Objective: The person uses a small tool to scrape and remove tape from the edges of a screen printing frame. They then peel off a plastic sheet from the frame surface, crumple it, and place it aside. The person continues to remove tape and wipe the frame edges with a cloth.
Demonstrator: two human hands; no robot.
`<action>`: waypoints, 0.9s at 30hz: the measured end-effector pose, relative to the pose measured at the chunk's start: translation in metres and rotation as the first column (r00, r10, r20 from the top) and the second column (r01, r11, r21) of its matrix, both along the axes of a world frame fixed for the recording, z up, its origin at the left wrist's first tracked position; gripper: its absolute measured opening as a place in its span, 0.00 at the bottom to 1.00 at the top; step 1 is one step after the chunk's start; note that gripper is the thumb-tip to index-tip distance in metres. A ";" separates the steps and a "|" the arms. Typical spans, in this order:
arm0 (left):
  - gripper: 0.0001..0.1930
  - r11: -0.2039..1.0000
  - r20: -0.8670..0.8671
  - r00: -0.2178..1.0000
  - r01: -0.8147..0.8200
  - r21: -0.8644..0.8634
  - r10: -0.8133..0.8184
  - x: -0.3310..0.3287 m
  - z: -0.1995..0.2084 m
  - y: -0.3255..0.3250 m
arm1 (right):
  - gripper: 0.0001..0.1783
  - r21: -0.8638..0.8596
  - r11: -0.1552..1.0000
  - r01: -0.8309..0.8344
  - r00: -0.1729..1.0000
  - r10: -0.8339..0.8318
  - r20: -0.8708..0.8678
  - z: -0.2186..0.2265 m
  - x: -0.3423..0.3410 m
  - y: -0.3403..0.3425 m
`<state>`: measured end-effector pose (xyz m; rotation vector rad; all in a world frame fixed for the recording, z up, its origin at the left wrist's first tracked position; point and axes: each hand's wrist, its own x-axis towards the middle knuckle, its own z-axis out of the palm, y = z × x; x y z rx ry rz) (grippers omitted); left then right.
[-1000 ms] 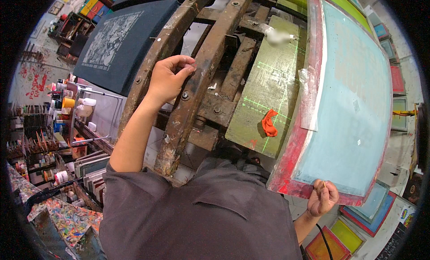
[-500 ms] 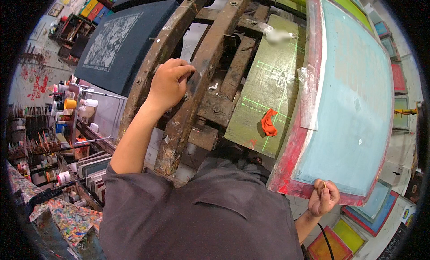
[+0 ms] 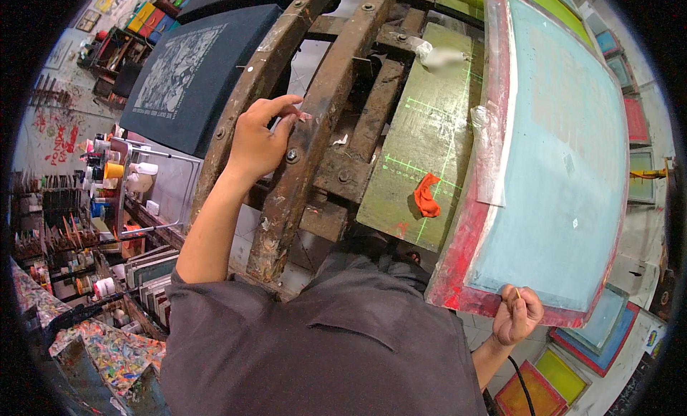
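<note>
Two hands work wide apart: the left hand (image 3: 259, 142), half-open and seemingly empty, is over the rusty beam (image 3: 331, 88), while the right hand (image 3: 517, 321) pinches a thin stick (image 3: 518, 294), presumably for fine control, at the near edge of the red screen-printing frame (image 3: 469, 238).

A green board (image 3: 436, 122) marked with bright grid lines carries a crumpled orange cloth (image 3: 427, 196) near its lower end and a white scrap (image 3: 438, 56), partly blurred, near its upper end. Along its left side stand worn brown metal beams (image 3: 325, 90), spotted with paint and fixed with bolts; a small pale scrap (image 3: 340, 139) lies on a crosspiece between them and the board
</note>
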<state>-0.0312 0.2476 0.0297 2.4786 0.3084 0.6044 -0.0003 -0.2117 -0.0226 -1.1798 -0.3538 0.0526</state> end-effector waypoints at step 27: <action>0.16 0.973 -0.168 0.983 -0.105 -0.207 0.070 -0.011 -0.010 0.009 | 0.10 -0.063 0.998 -0.016 0.995 0.023 0.097 0.001 0.002 0.005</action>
